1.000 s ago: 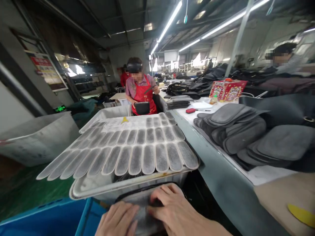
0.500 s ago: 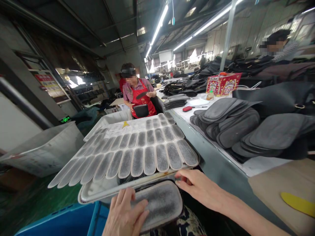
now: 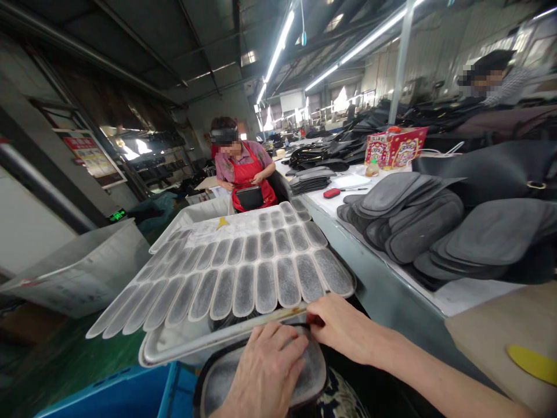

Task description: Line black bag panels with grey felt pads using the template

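Note:
A long grey panel with rounded ends and a dark edge (image 3: pixel 314 371) lies over my lap, its middle covered. Across its top rests my left hand (image 3: pixel 272 366), fingers loosely spread and pressing on the surface. At the panel's far right edge, my right hand (image 3: pixel 342 325) is closed, thumb and fingers pinching the dark border. Just beyond, rows of similar pale-rimmed grey pieces (image 3: pixel 265 284) lie side by side on a board. The board sits on a white tub (image 3: pixel 174 347), whose near rim almost meets my right fingers.
A blue crate (image 3: pixel 113 397) stands at lower left. Along the right runs a worktable (image 3: pixel 387 302) with stacks of dark rounded panels (image 3: pixel 418 232) and a yellow piece (image 3: pixel 533 363). Across the board is a co-worker in a red apron (image 3: pixel 265 191). A large white bin (image 3: pixel 87 270) is farther left.
My left hand has slid right over the panel, showing its dark left end. My right hand has closed on its edge. The co-worker has lowered the dark piece and their hands.

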The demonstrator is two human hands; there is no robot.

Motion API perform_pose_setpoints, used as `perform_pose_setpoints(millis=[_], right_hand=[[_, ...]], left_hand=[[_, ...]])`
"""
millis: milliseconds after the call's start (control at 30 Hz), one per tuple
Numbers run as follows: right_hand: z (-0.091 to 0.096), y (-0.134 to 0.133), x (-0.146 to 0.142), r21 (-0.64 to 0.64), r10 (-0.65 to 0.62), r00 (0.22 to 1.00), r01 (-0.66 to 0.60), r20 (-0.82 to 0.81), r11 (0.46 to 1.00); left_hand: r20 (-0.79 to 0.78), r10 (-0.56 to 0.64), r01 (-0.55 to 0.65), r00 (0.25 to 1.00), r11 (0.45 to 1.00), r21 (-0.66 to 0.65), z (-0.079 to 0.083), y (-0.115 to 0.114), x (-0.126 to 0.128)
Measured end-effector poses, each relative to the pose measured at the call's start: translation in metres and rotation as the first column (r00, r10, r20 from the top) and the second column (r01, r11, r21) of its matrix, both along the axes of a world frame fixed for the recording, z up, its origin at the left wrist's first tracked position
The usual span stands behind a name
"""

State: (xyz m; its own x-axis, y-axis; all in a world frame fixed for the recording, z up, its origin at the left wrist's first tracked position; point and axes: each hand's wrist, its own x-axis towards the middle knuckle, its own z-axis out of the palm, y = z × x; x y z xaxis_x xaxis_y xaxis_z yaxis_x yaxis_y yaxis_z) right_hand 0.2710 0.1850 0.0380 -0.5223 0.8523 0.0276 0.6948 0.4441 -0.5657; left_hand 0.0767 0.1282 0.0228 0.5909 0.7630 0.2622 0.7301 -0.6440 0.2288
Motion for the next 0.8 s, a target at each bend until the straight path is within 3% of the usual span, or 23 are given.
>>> perform_pose_setpoints(millis=[233,567,800], right_hand=[[-0.004,0.001,0.000,0.018,0.018,0.999,-0.019,0.028,1.000],[0.001,0.020,-0.006,0.119,0.288,0.952,-0.299,0.100,0.947],[-0.016,0.009,-0.013,0.207,0.244,0.949,-0.283,0.198,0.936]], left_hand=[[-0.053,-0.021,0.026,0.998,0.996,0.090,-0.003,-0.003,-0.001],[-0.019,-0.005,0.009,1.000,0.971,0.240,-0.010,-0.002,0.001],[-0.044,-0.013,0.024,0.999,0.964,0.265,-0.022,-0.002,0.003]])
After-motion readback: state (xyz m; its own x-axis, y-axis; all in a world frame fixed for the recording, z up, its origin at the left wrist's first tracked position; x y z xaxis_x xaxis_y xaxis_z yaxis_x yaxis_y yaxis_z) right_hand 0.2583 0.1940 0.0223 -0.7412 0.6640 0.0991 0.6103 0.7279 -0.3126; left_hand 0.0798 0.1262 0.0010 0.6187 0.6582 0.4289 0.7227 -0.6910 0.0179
